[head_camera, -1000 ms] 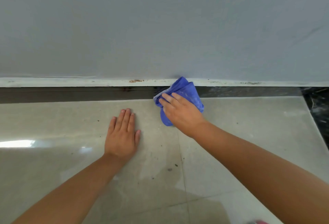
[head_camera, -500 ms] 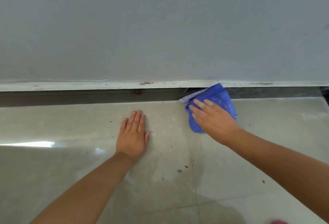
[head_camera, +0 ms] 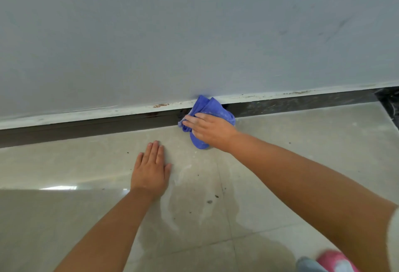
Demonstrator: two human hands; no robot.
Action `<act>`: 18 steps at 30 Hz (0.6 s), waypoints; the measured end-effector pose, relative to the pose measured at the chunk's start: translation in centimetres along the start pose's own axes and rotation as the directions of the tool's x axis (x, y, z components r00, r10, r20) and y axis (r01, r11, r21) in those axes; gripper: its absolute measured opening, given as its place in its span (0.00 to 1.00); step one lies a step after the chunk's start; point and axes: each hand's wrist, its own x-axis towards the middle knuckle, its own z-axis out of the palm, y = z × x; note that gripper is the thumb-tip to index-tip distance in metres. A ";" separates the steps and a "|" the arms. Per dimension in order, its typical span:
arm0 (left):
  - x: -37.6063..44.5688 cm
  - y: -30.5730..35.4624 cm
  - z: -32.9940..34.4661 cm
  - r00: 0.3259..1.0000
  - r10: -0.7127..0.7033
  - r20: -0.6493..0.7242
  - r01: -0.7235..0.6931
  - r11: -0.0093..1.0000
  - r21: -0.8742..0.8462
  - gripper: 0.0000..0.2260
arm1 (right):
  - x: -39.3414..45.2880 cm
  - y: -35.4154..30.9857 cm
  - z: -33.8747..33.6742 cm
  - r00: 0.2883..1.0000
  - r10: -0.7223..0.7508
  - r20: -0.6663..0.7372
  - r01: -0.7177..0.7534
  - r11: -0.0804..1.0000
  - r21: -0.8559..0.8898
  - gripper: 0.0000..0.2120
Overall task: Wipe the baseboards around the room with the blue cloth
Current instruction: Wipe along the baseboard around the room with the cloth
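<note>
Pressing the blue cloth on the baseboard, right hand has slid leftward; left hand stays flat.

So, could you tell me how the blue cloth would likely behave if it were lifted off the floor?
The blue cloth is bunched in soft folds under the right hand, so it would probably droop limply. It looks thin, so likely light. It shouldn't roll or tip.

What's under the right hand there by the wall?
The right hand presses the bunched blue cloth against the dark baseboard and floor tile. The stretch of baseboard behind the cloth is covered, so its state cannot be seen.
</note>
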 end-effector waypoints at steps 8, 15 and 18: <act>-0.2 0.6 -0.8 0.996 -0.036 0.078 0.035 0.999 0.020 0.26 | -2.9 1.4 2.5 1.000 0.004 0.028 -0.002 0.997 -0.083 0.18; 0.5 1.9 -1.4 0.996 -0.017 0.088 0.014 0.999 0.031 0.26 | -6.9 2.6 3.9 0.975 0.112 0.191 -0.120 0.992 0.034 0.19; 0.6 2.9 -1.1 0.996 0.019 0.090 -0.023 0.999 0.040 0.25 | -7.6 2.5 3.1 0.991 0.111 0.071 -0.114 0.992 0.043 0.15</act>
